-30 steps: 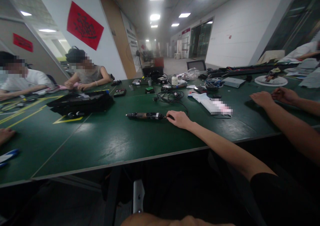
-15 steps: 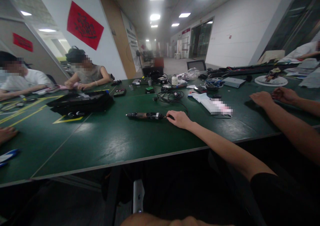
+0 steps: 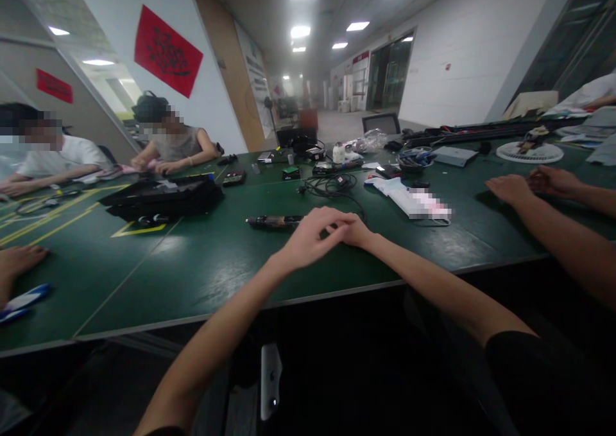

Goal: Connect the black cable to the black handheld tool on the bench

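A dark, pen-shaped electric screwdriver (image 3: 275,221) lies on the green table, its tip pointing left. My left hand (image 3: 315,235) is over its rear end, fingers and thumb stretched rightward and apart, meeting my other hand. From the right, my right hand (image 3: 357,232) reaches to the tail end, where its closed fingers are on the screwdriver's cord; my left fingers partly cover them. A black coiled cable (image 3: 332,185) lies just beyond both hands.
A black open case (image 3: 161,198) stands to the left, and a white packet (image 3: 402,195) to the right. Electronic parts and a round white fan-like part (image 3: 529,153) lie farther back. Other people's hands (image 3: 513,189) rest on the table at both sides. The front edge runs below my forearms.
My left hand has come up from below the table edge onto the screwdriver's rear end, beside my right hand. My right hand and the screwdriver stay nearly in place.
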Motion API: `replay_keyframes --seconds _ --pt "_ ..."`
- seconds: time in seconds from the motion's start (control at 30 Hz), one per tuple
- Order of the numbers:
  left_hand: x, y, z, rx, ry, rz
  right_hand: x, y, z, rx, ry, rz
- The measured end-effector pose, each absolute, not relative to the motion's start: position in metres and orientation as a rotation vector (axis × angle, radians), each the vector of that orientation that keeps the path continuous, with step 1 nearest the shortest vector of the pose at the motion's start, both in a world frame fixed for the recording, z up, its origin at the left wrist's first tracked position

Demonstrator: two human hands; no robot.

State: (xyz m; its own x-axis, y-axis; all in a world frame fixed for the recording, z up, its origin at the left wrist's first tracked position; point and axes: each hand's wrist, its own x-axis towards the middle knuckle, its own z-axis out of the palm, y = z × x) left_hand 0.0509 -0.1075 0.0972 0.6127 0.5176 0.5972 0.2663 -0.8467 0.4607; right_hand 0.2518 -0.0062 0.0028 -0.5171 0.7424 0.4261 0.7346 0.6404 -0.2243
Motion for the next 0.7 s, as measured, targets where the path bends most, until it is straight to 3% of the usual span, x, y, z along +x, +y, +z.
replay_keyframes --seconds 0.13,0.3,0.7 --pt "0.027 -0.039 0.058 2.841 1.043 0.664 0.251 -0.006 0.002 -1.165 -2.36 -0.048" --pt "0.014 -0.014 0.02 2.889 1.106 0.73 0.251 -0.007 0.004 -1.122 -2.387 -0.052" --pt "0.019 0.0 0.009 2.92 1.224 0.737 0.253 -0.01 0.006 -1.032 -2.325 0.031"
